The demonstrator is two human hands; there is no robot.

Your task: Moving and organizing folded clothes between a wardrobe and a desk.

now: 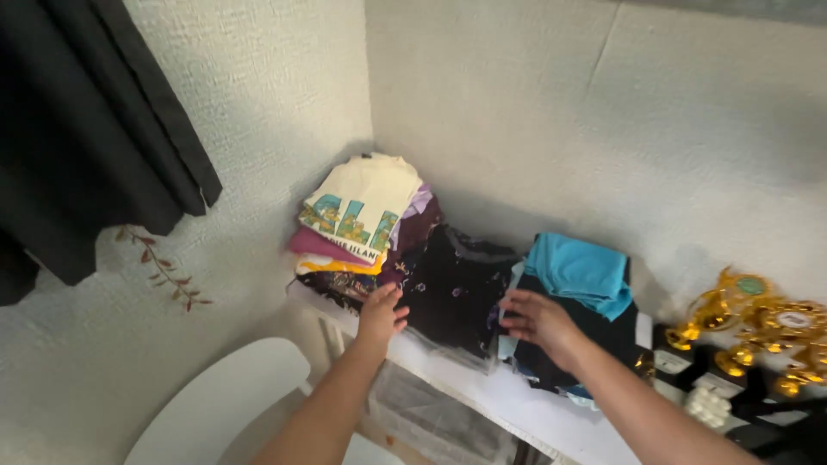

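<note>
Head camera: my left hand point(382, 312) lay open, fingertips on the dark folded garment point(455, 288), gripping nothing; my right hand point(536, 320), loosely open, touched its other edge. Just left, the cream shirt's stack point(362, 226) leaned; a nudge could have toppled it.

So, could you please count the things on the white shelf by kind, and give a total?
Piles of folded clothes: 3, namely the cream-topped pile, the dark middle pile between the left hand and the right hand, and the blue-topped pile.
Gold trophies cluster: 1
Total: 4
</note>
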